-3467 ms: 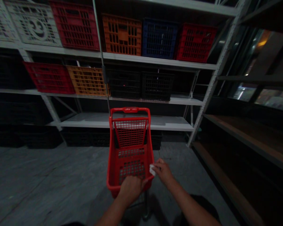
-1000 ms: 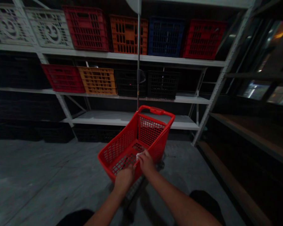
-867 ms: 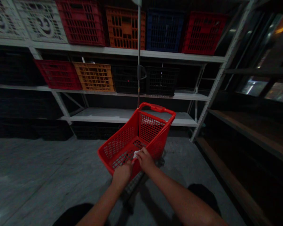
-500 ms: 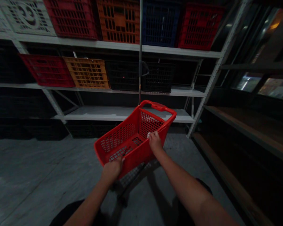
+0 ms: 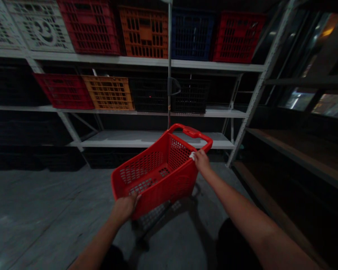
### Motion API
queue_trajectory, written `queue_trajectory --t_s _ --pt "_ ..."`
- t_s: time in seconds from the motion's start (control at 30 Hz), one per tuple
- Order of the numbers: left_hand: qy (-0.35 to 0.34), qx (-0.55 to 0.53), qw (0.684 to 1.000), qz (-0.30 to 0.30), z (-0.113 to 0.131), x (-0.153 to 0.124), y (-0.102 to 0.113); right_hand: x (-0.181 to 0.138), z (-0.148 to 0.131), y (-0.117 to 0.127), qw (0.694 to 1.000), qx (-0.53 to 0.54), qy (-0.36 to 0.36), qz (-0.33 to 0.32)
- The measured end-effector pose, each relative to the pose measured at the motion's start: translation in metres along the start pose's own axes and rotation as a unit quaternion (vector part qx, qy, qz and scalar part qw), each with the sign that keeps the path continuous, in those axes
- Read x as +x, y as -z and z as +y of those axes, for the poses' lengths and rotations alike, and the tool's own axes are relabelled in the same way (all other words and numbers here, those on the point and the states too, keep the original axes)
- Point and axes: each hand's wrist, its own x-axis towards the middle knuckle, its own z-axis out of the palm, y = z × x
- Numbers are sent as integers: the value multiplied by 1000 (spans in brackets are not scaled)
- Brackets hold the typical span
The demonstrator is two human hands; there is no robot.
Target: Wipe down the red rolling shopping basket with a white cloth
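A red plastic shopping trolley stands on the grey floor in front of me, turned diagonally with its handle at the far right. My left hand is closed on the trolley's near corner rim. My right hand rests on the right rim near the handle and pinches a small white cloth against it. The basket holds nothing that I can see.
White metal shelving runs across the back, carrying red, orange, blue, black and white crates. A thin pole stands just behind the trolley. Dark wooden shelves line the right side. Bare concrete floor spreads to the left.
The trolley has swung from straight-on to a diagonal. My right hand with the cloth has slid along the right rim from the near end up towards the handle. My left hand stays on the near corner.
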Motion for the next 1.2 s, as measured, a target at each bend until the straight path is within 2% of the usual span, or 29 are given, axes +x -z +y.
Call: queue_trajectory --t_s 0.1,0.17,0.23,0.3,0.43,0.53,0.6,0.67,0.87,0.93,1.0,1.1,1.2 --pt "2 -22 1000 8 -16 -3 2 23 18 28 998 -41 -24 44" --pt "25 -35 999 19 -19 -3 6 24 15 31 998 -41 -18 53" --pt "60 -49 996 39 -12 3 13 15 4 24 998 -30 -2 46" --pt "78 -67 992 71 8 15 24 2 -12 9 999 -11 10 35" --pt "20 -115 984 136 72 56 52 -23 -52 -28 999 24 25 -5" --pt "-4 -115 988 106 113 84 62 -34 -76 -50 998 22 38 -41" --pt "3 -106 990 95 123 94 61 -35 -80 -52 998 14 44 -46" --pt "9 -97 991 95 122 98 56 -31 -72 -39 999 7 45 -27" --pt "6 -74 992 104 105 92 45 -3 -12 45 992 -20 -37 116" --pt "2 -69 991 110 104 88 44 1 -2 61 986 -27 -53 154" --pt "-1 -65 991 114 104 84 44 -4 -1 60 978 -16 -60 198" --pt "-1 -59 991 117 102 78 44 -27 -12 34 960 29 -49 274" --pt "1 -50 992 118 96 72 44 -60 -31 -1 960 76 6 271"
